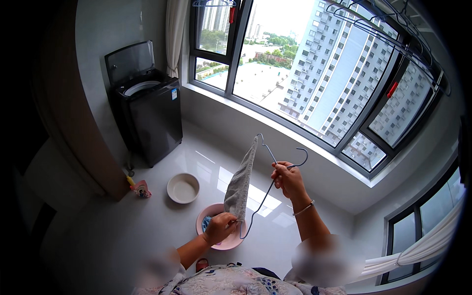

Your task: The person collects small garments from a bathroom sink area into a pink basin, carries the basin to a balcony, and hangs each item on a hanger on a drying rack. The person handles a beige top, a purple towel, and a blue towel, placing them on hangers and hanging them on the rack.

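Note:
In my right hand (289,180) is a blue-grey wire clothes hanger (307,156), gripped just below its hook, with the fingers closed round it. The hanger is tilted, its hook pointing to the right. A grey piece of cloth (239,186), perhaps a garment, stretches along the hanger's left side, its top caught at one end of the wire. My left hand (220,228) pinches the cloth's lower edge close to the hanger's other end. Below the left hand stands a pink basin (231,246) with something blue (206,222) inside, partly hidden by that hand.
A pale round basin (183,188) sits on the shiny floor, left of the pink one. Beyond it stands a black washing machine (156,123), lid raised. A small reddish-and-yellow packet (141,189) lies near the wall. More hangers (424,53) hang overhead at the right, before the large window.

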Demonstrator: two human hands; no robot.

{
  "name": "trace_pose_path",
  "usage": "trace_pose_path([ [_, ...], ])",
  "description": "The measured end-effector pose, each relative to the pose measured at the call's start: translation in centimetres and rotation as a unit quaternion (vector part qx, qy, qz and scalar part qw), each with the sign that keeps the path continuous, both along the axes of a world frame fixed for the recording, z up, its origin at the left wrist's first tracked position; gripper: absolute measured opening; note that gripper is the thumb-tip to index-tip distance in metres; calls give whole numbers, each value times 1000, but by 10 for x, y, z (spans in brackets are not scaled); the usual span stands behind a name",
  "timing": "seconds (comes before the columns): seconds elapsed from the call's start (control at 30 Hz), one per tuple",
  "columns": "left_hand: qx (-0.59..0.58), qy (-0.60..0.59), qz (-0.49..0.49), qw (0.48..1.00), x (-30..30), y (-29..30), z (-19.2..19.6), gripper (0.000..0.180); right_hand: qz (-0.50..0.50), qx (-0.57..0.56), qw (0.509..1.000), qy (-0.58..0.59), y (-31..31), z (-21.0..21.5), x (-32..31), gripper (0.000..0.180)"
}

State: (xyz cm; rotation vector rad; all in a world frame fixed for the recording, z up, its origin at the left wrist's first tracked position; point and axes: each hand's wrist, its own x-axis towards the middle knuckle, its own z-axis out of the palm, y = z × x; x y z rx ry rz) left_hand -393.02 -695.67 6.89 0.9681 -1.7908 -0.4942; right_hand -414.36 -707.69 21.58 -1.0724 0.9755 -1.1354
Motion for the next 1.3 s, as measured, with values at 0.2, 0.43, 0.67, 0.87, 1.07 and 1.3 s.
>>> trace_pose_path([
  [0.2,33,-31,-155,987,18,-17,12,7,6,14,1000,15,-8,-10,-2,16],
  [0.43,97,-33,-208,973,34,-20,25,7,-3,22,999,44,-12,-28,-5,17],
  [0.67,-65,-183,-174,966,12,3,57,12,-45,-2,999,23,-14,-38,-4,17],
  [0.87,-12,-138,-176,975,10,14,44,10,-30,-2,999,31,-10,-26,-3,18],
  [1.07,5,-55,-191,980,5,23,33,12,15,41,999,25,-7,-12,-5,20],
  [1.3,163,48,-111,979,32,20,24,13,12,44,998,41,-15,13,-29,20],
])
